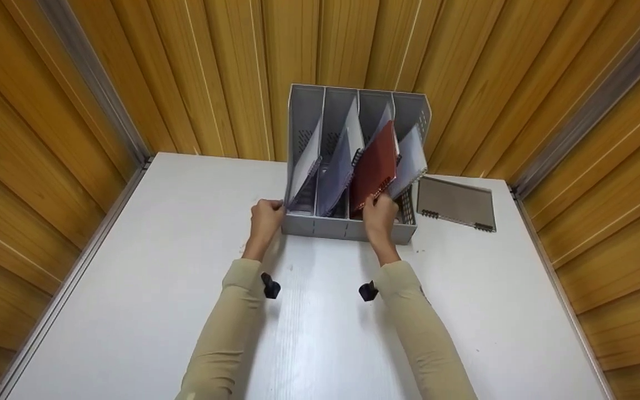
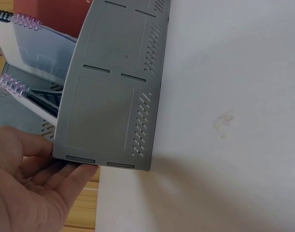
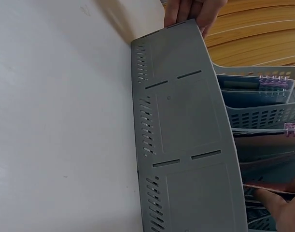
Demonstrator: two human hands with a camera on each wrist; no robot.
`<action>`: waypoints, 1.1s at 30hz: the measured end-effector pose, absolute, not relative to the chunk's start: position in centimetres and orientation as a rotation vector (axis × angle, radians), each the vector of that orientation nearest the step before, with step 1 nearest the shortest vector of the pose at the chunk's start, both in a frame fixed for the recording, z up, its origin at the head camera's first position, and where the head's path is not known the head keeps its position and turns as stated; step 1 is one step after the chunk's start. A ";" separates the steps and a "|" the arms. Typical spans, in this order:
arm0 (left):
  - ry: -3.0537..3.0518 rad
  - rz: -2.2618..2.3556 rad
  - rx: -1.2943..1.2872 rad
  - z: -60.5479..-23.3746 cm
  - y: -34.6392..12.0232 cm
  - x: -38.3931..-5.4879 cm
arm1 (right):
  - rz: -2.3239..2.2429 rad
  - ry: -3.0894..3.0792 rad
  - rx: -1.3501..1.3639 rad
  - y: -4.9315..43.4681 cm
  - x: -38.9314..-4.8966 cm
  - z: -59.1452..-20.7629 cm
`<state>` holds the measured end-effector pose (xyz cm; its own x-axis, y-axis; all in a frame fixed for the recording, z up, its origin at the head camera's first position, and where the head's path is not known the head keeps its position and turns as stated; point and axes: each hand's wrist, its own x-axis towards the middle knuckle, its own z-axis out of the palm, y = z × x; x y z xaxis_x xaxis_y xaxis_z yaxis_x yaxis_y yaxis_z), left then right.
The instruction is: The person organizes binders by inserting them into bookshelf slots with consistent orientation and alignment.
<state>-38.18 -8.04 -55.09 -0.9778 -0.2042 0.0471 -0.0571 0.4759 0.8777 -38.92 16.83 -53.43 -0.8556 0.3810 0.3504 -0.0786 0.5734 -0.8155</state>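
A grey file organizer (image 1: 325, 226) with several upright compartments stands at the back of the white table. My left hand (image 1: 264, 222) grips its front left edge, thumb inside and fingers outside, as the left wrist view shows. A red spiral notebook (image 1: 374, 164) leans in the compartment second from the right. My right hand (image 1: 380, 219) pinches this notebook near its lower spiral-bound corner; in the right wrist view the fingertips are partly cut off by the frame. Pale spiral notebooks (image 1: 335, 175) lean in the other compartments.
A spiral notebook with a grey-brown cover (image 1: 456, 203) lies flat on the table, right of the organizer. Wood-patterned walls (image 1: 231, 78) close off the back and sides. The white table (image 1: 186, 233) extends around the organizer's left and front.
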 end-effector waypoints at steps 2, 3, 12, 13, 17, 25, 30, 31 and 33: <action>-2.571 -1.526 0.234 -55.0 -8.0 -38.2 | 1.251 -2.323 -0.241 16.6 -39.4 -53.8; -2.569 -1.529 0.232 -55.0 -8.0 -38.2 | 1.269 -2.328 -0.235 16.4 -39.6 -54.0; -2.598 -1.516 0.219 -55.0 -8.0 -38.1 | 1.365 -2.387 -0.279 16.0 -41.8 -54.6; -2.604 -1.516 0.219 -55.0 -8.0 -38.1 | 1.378 -2.386 -0.288 16.0 -41.9 -54.6; -2.607 -1.526 0.220 -55.0 -7.9 -38.2 | 1.379 -2.387 -0.314 16.3 -42.4 -54.7; -2.585 -1.538 0.245 -54.9 -8.1 -38.2 | 1.396 -2.400 -0.330 16.5 -42.6 -54.9; -2.587 -1.532 0.247 -55.0 -8.0 -38.2 | 1.504 -2.373 -0.380 16.6 -42.8 -54.9; -2.590 -1.527 0.246 -55.0 -8.0 -38.3 | 1.525 -2.363 -0.391 16.6 -42.9 -54.9; -2.590 -1.520 0.244 -55.1 -7.9 -38.3 | 1.519 -2.364 -0.409 16.7 -43.0 -54.9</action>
<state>-38.27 -7.91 -55.08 -0.9788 -0.2029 0.0287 -0.0738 0.4799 0.8742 -43.03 16.66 -54.88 -0.9143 0.3933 0.0971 0.0751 0.4001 -0.9134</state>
